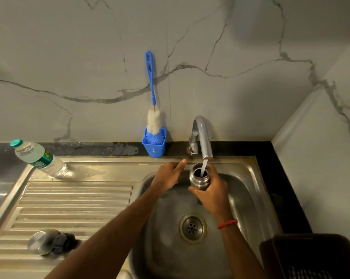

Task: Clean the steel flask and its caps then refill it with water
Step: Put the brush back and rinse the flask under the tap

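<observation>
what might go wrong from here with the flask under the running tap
1. Only the right hand grips the steel flask; it may slip and drop into the sink.
2. The water stream from the tap pours into the narrow mouth; it could overflow or splash, and the left hand is beside the tap, not on its lever.
3. The two caps lie loose on the drainboard, where a forearm could knock them.

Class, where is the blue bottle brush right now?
In the head view, the bottle brush stands bristles-down in a blue cup on the black ledge behind the sink, leaning on the marble wall just left of the tap.
</observation>
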Demonstrator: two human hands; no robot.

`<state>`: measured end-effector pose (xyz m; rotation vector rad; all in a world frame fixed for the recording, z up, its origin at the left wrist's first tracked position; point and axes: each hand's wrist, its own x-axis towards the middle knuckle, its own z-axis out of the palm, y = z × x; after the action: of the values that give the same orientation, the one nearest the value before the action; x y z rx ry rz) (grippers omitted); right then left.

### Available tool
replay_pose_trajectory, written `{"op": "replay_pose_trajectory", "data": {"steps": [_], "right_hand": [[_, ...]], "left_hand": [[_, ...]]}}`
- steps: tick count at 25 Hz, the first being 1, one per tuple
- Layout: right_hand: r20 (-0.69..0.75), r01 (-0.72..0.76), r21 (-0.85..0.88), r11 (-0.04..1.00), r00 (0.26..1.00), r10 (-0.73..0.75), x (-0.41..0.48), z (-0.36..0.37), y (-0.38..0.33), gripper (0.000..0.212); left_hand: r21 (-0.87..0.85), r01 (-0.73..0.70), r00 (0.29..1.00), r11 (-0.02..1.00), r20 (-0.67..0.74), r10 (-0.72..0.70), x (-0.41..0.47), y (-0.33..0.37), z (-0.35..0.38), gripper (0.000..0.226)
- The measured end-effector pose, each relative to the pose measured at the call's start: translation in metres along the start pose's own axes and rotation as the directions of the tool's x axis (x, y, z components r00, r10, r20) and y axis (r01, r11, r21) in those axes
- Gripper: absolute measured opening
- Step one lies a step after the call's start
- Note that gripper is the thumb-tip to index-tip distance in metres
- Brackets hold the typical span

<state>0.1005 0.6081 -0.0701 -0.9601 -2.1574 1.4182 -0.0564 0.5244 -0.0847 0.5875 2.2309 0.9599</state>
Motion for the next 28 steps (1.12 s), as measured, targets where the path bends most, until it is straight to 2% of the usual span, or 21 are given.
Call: {"op": "replay_pose_trajectory", "data": {"steps": [5, 7, 9, 11, 13, 14, 16, 19, 20, 23, 25, 26, 28], "right_hand": [[0.023, -0.009, 0.007, 1.000, 1.000, 0.009, -0.002, 0.000, 0.003, 0.075], [0.032, -0.067, 0.059, 0.996, 0.997, 0.065, 0.001, -0.005, 0.002, 0.073], [0.072, -0.090, 0.085, 0.992, 0.994, 0.083, 0.003, -0.010, 0.004, 0.071], [0.103, -0.134, 0.120, 0.984, 0.987, 0.122, 0.005, -0.013, 0.009, 0.069], [0.104, -0.224, 0.159, 0.962, 0.972, 0.209, 0.006, -0.013, 0.013, 0.067], [0.121, -0.286, 0.140, 0.948, 0.955, 0.270, 0.006, -0.013, 0.016, 0.065], [0.215, -0.405, 0.008, 0.914, 0.894, 0.394, 0.007, -0.012, 0.023, 0.061], [0.361, -0.533, -0.167, 0.829, 0.750, 0.555, 0.004, -0.005, 0.036, 0.061], [0.388, -0.559, -0.151, 0.815, 0.725, 0.569, 0.003, -0.002, 0.040, 0.067], [0.445, -0.646, 0.068, 0.761, 0.702, 0.556, -0.002, 0.000, 0.049, 0.070], [0.468, -0.683, 0.178, 0.708, 0.692, 0.550, -0.003, 0.000, 0.048, 0.059], [0.472, -0.687, 0.250, 0.682, 0.702, 0.534, -0.004, -0.001, 0.047, 0.048], [0.478, -0.669, 0.358, 0.652, 0.731, 0.488, -0.005, -0.001, 0.048, 0.038]], "left_hand": [[-0.017, -0.002, 0.999, 1.000, 0.046, 0.003, -0.005, 0.003, 0.003, 0.047], [-0.047, 0.027, 0.998, 0.999, 0.064, -0.024, -0.007, 0.002, 0.005, 0.044], [-0.091, 0.066, 0.989, 0.994, 0.135, -0.053, -0.011, 0.000, 0.010, 0.042], [-0.177, 0.170, 0.960, 0.969, 0.254, -0.122, -0.021, -0.001, 0.016, 0.045], [-0.290, 0.366, 0.898, 0.884, 0.359, -0.254, -0.037, -0.002, 0.021, 0.056], [-0.313, 0.444, 0.859, 0.840, 0.415, -0.299, -0.046, -0.001, 0.024, 0.058], [-0.290, 0.502, 0.811, 0.815, 0.486, -0.326, -0.056, -0.008, 0.034, 0.060], [-0.313, 0.561, 0.775, 0.766, 0.523, -0.354, -0.072, -0.018, 0.051, 0.064], [-0.350, 0.573, 0.775, 0.741, 0.527, -0.349, -0.075, -0.021, 0.056, 0.062], [-0.430, 0.574, 0.790, 0.697, 0.512, -0.336, -0.075, -0.022, 0.065, 0.058], [-0.463, 0.557, 0.808, 0.690, 0.493, -0.322, -0.067, -0.023, 0.068, 0.062], [-0.496, 0.546, 0.816, 0.675, 0.499, -0.293, -0.062, -0.026, 0.069, 0.070], [-0.596, 0.538, 0.825, 0.595, 0.517, -0.228, -0.053, -0.035, 0.074, 0.087]]}}
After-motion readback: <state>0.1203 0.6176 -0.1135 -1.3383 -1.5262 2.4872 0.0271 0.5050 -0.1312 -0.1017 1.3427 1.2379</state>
